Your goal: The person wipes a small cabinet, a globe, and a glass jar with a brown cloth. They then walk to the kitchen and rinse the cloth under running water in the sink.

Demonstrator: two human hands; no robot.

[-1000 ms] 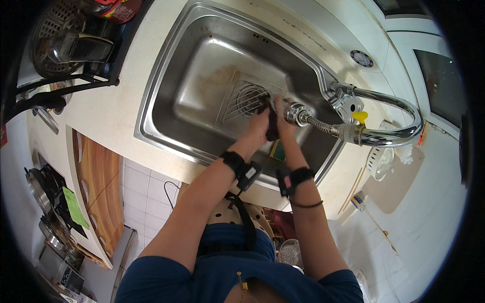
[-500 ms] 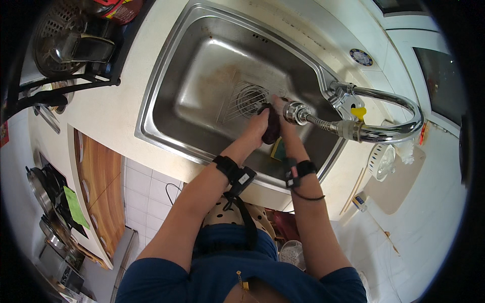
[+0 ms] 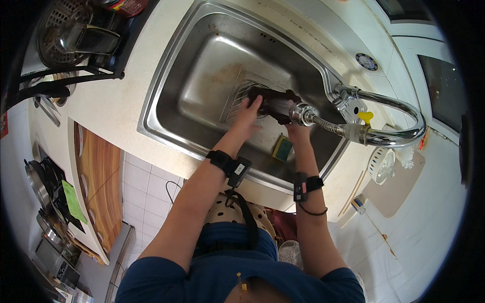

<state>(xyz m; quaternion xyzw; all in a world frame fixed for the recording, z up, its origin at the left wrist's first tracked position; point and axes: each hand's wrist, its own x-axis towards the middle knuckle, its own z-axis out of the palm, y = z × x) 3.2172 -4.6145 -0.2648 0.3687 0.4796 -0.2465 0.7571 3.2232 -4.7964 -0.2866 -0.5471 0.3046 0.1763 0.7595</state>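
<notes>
A dark maroon cloth (image 3: 273, 101) is stretched out under the spray head of the tap, above the sink's drain rack. My left hand (image 3: 246, 118) grips its left end, thumb on top, the other fingers smeared by motion. At the cloth's right end is my right hand (image 3: 298, 130), its fingers mostly hidden under the cloth and the tap head (image 3: 303, 114). A pale streak that looks like running water falls from the tap onto the cloth. Below the hands a yellow and green sponge (image 3: 282, 148) lies on the floor of the steel sink (image 3: 184, 76).
The curved chrome tap (image 3: 404, 103) with a yellow lever (image 3: 365, 117) arches in from the right. A wire drain rack (image 3: 232, 103) sits in the sink. To the right lie chopsticks (image 3: 352, 192), a cutting board (image 3: 396, 189) and a white basket (image 3: 376, 159). A black rack (image 3: 65, 83) stands at left.
The bunched cloth has been spread out sideways and raised beneath the tap. My hands have moved apart, the left one to the left, and the sponge now shows fully.
</notes>
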